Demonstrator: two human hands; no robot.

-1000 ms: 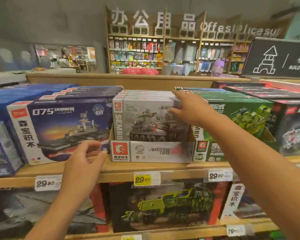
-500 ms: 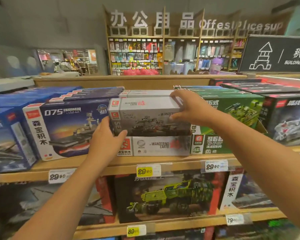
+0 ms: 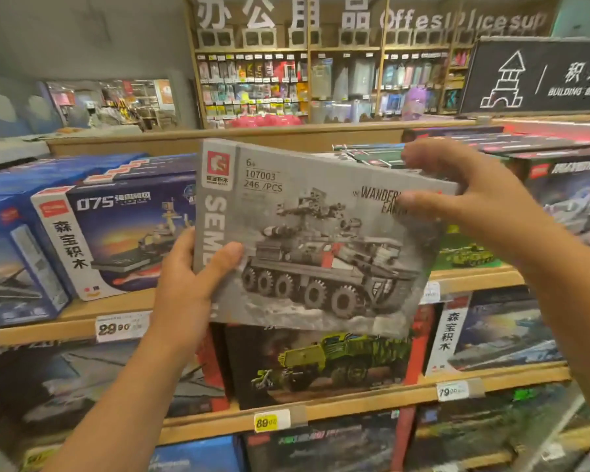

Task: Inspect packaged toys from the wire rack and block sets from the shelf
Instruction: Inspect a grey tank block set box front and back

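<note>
Holding the grey box (image 3: 321, 240) clear of the shelf (image 3: 75, 318) with its printed front toward me, I pinch its lower left edge with my left hand (image 3: 191, 284) and its upper right corner with my right hand (image 3: 464, 195), so I can read its 246-piece label.

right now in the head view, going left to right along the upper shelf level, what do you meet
blue 075 ship box → left hand → grey tank box → right hand → dark box with a white vehicle

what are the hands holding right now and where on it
Both hold the grey armoured-vehicle block set box: left hand grips its lower left edge, right hand its upper right corner.
</note>
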